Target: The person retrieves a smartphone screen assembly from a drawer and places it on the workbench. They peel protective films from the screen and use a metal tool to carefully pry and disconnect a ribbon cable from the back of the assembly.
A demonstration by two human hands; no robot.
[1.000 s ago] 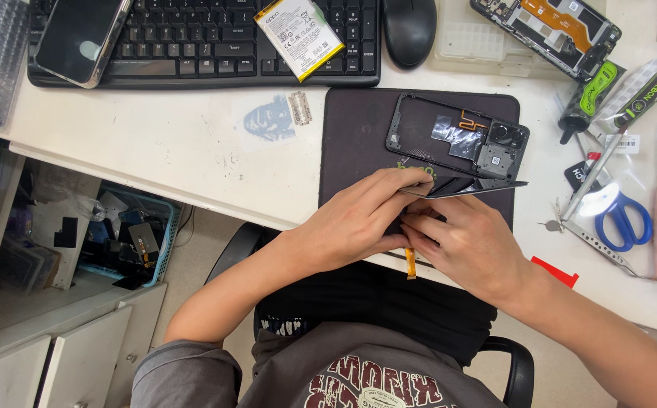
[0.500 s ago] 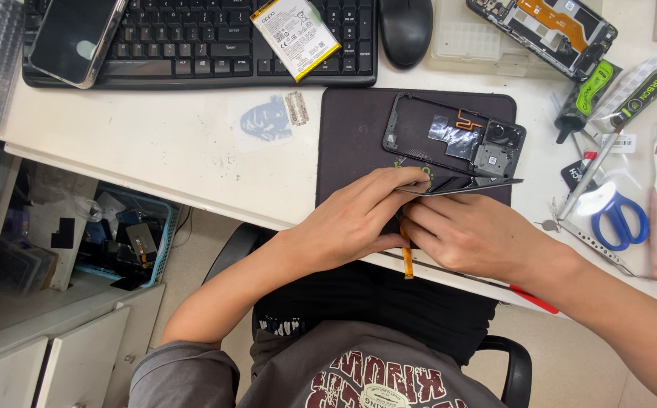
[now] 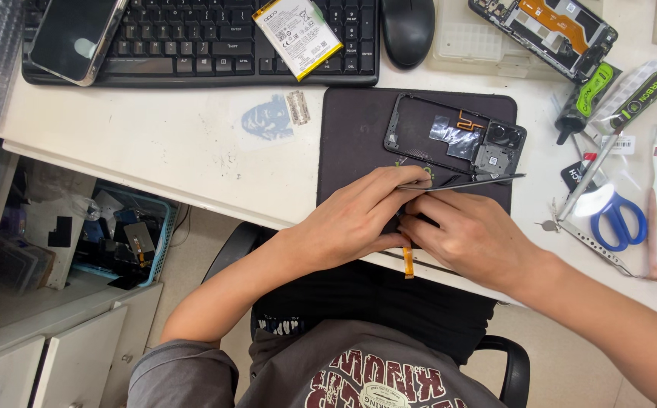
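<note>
I logged, left to right: smartphone [image 3: 77, 34] lying on the black keyboard [image 3: 192, 45]; phone battery [image 3: 297, 34]; my left hand [image 3: 359, 219] and right hand [image 3: 472, 234] together at the dark mat's [image 3: 351, 136] near edge, pinching a small part with an orange flex cable [image 3: 408, 261], tweezers [image 3: 464, 183] held too; opened phone frame [image 3: 453, 136] just beyond; blue scissors [image 3: 615, 215].

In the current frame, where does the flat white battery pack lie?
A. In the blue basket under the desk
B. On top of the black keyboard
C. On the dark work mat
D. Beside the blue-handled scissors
B: the white battery pack rests tilted across the keys of the black keyboard, away from the dark work mat.
</note>
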